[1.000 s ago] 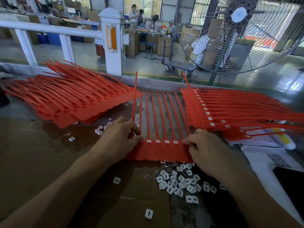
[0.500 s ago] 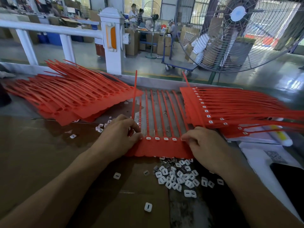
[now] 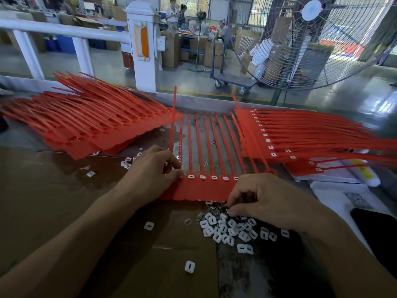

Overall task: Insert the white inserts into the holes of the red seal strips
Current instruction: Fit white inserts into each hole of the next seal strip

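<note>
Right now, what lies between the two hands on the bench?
In the head view, the red seal strip spans from the left hand to the right hand, a row of white inserts seated along its band.

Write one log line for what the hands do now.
left hand: holds red seal strip | right hand: picking white insert from pile

2 bare forearms enter from 7 and 5 o'clock, with no sleeve showing. The left hand point(image 3: 150, 175) and right hand point(image 3: 268, 198) wear nothing visible.
</note>
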Demonstrator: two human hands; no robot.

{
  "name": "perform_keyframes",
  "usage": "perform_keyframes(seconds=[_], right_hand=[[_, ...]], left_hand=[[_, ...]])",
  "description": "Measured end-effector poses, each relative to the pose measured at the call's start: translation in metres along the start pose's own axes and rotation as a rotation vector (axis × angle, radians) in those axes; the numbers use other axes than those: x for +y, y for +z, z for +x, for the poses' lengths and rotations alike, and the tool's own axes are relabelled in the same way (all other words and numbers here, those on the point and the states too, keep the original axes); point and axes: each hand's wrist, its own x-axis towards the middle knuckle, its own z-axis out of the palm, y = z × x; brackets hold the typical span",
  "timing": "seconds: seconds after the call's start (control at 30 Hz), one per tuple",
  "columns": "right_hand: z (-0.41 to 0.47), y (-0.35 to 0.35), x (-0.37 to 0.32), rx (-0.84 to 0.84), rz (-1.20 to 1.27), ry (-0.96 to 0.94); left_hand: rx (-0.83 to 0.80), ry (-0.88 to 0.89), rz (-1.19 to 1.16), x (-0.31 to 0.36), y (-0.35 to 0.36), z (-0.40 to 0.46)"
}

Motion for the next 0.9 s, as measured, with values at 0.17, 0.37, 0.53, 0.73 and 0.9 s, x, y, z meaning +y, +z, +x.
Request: perform_keyframes(seconds=[0.17,0.37,0.53,0.73,0.9], right_hand=[[0.0008,0.0028,0.0007,-0.017,-0.026,-0.007],[0.0011,0.0037,0.0011,-0.020,0.002,0.011],[0.0015,0.0040,0.0013,-0.023,0.019,0.051],[-0.0008,0.0019,0.0007,-0.009,0.113,0.100],[-0.0011,-0.0001,0.0009,0.047,0.220,0.093]], left_hand=[[-0.001,-0.001,0.002,0.0002,-0.0010,-0.0010],[-0.002,-0.007,-0.002,0.0015,-0.0020,-0.0013],[0.000,-0.005,-0.002,0.0009,-0.0020,-0.0018],[-0.004,-0.008,-0.006,0.0010,-0.0024,-0.0018],[-0.007,-0.006,-0.006,0.0017,-0.0027,-0.0012]])
